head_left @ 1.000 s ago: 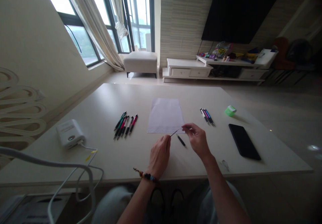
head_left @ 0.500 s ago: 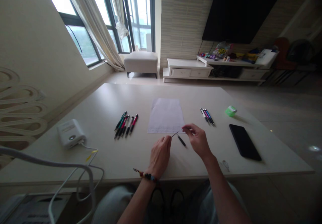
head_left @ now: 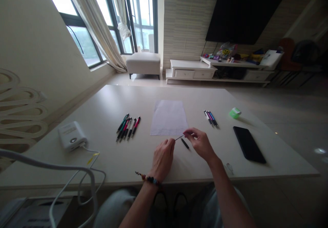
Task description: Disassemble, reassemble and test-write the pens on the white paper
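Observation:
A thin dark pen refill point(head_left: 178, 138) spans the short gap between my hands. My left hand point(head_left: 163, 158), with a beaded bracelet at the wrist, is closed on one end of it. The fingertips of my right hand point(head_left: 200, 142) pinch the other end. Just below the refill, a black pen barrel part point(head_left: 185, 143) lies on the table. Beyond the hands is a sheet of paper point(head_left: 169, 117) with rows of writing along its near edge.
Several pens point(head_left: 127, 128) lie left of the paper and more pens point(head_left: 211, 118) to its right. A green-and-white container point(head_left: 235, 113), a black phone point(head_left: 249, 144) and a small clear piece point(head_left: 230, 168) are on the right. A white power bank point(head_left: 72, 136) with a cable stands left.
My right hand has shifted slightly left, towards my left hand, and less of the refill shows between them. My left hand has hardly moved.

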Available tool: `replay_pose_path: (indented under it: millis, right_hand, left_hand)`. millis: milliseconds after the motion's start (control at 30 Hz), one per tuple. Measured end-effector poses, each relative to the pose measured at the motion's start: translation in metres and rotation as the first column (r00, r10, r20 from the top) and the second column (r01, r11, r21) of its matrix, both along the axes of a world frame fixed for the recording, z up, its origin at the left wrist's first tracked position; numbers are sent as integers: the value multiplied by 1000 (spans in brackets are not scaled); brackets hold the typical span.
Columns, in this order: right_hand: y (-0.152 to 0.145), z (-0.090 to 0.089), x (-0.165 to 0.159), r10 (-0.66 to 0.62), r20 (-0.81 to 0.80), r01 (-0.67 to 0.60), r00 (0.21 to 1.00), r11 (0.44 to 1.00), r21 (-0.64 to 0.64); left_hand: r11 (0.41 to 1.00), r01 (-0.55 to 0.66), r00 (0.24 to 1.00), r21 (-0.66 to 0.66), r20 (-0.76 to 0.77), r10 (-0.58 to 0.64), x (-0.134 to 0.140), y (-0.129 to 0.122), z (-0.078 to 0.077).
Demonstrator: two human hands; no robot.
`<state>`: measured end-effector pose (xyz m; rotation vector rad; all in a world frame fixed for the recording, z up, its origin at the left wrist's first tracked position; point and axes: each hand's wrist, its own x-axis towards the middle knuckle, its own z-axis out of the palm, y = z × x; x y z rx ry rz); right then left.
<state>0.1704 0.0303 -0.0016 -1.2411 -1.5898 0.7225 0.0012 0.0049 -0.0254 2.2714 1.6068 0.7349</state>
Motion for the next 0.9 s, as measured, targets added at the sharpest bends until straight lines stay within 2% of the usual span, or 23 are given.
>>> replay_pose_path:
  millis: [200, 267, 367, 433, 533, 600, 700, 800, 900]
  right_hand:
    - [-3, 2, 0, 146, -7, -146, 989, 979, -144]
    - [-2, 0, 3, 154, 17, -148, 988, 971, -190]
    - [0, -8, 8, 28, 187, 18, 982, 970, -243]
    - [1, -17, 7, -62, 350, 157, 935, 955, -252]
    - [3, -27, 2, -62, 456, 199, 888, 945, -258]
    - [5, -27, -2, -67, 380, 173, 923, 952, -252]
    - [7, -20, -2, -147, 45, 153, 988, 966, -207]
    - [8, -10, 1, -156, -339, 116, 928, 984, -137]
    - [6, -5, 0, -139, -500, 106, 855, 990, -95]
  left_hand:
    - [998, 55, 998, 7, -6, -55, 1, -1, 0]
    - [999, 43, 999, -3, 15, -43, 1, -1, 2]
    - [1000, 13, 999, -7, 33, -12, 0, 0, 3]
    - [1000, -3, 999, -7, 38, 4, 0, 0, 4]
    - [1000, -17, 999, -6, 33, 17, 0, 1, 3]
    - [1000, -19, 999, -4, 28, 20, 0, 1, 3]
    - [1000, -21, 999, 0, 24, 21, -1, 1, 3]
    - [1000, -23, 999, 6, 23, 23, -1, 1, 4]
    - [1000, -23, 999, 10, 27, 23, 0, 0, 4]
